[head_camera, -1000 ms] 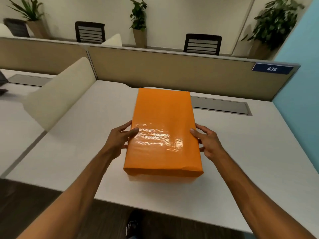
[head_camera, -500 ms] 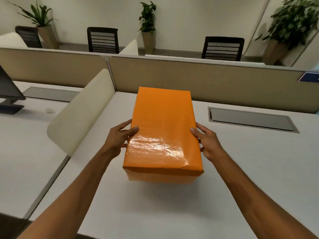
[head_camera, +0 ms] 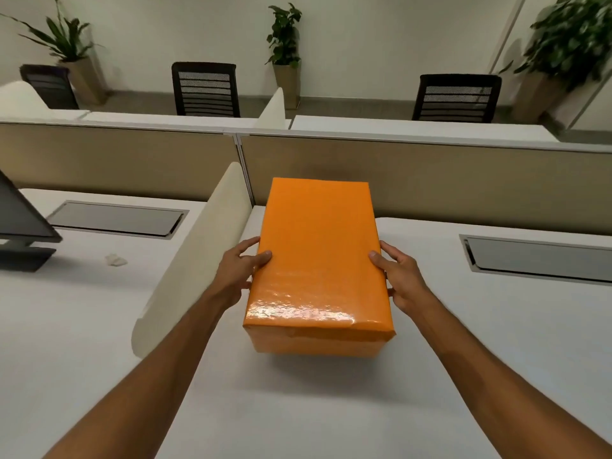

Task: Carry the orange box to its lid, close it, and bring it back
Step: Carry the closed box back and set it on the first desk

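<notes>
I observe the box (head_camera: 318, 260) held in front of me between both hands, above the white desk (head_camera: 298, 409). It is a long rectangular carton wrapped in orange paper, lid on, its short end toward the camera. The lid's top is smooth and matte at the far end; the near third shows a glossy, rippled sheen with bright reflections. The lid's near edge is slightly creased toward the right corner, and below it the front wall of the base is a paler orange. Whether the underside touches the desk, I cannot tell.

The left hand (head_camera: 240, 271) clamps the left long side, thumb on the lid's top, fingers down the wall. The right hand (head_camera: 402, 276) presses the right long side the same way, thumb on top. Both grip about midway along the box.

A cream divider (head_camera: 192, 260) stands just left of the box. A beige partition (head_camera: 463, 180) runs behind it.
</notes>
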`<state>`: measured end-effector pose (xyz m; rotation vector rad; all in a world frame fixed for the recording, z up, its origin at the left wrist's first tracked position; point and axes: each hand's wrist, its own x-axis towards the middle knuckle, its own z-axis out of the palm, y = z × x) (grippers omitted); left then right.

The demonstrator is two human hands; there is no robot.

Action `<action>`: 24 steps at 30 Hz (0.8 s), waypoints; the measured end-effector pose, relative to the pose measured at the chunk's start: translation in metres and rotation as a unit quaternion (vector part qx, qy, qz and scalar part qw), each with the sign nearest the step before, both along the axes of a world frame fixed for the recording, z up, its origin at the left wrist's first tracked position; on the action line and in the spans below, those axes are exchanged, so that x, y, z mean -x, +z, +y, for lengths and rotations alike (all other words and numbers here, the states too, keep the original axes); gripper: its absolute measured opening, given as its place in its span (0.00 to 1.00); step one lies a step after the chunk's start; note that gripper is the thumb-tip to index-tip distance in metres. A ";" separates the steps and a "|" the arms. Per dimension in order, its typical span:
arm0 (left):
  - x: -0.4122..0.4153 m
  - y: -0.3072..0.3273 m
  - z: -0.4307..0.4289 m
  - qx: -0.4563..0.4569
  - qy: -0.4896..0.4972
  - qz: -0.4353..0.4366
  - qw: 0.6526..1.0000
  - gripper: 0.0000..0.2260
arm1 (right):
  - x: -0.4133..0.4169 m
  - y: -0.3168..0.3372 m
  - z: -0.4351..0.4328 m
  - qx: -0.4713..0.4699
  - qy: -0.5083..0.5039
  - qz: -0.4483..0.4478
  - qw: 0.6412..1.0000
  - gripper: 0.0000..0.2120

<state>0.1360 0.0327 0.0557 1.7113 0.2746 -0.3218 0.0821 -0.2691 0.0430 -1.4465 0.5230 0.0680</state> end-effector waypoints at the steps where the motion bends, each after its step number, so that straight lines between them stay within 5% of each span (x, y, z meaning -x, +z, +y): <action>1: -0.010 -0.002 0.005 -0.006 -0.001 0.000 1.000 0.27 | -0.009 -0.002 0.006 0.002 0.003 0.001 1.000 0.28; 24: -0.108 -0.029 0.037 -0.056 -0.010 0.023 0.998 0.24 | -0.091 -0.032 0.043 0.039 0.016 0.003 0.999 0.27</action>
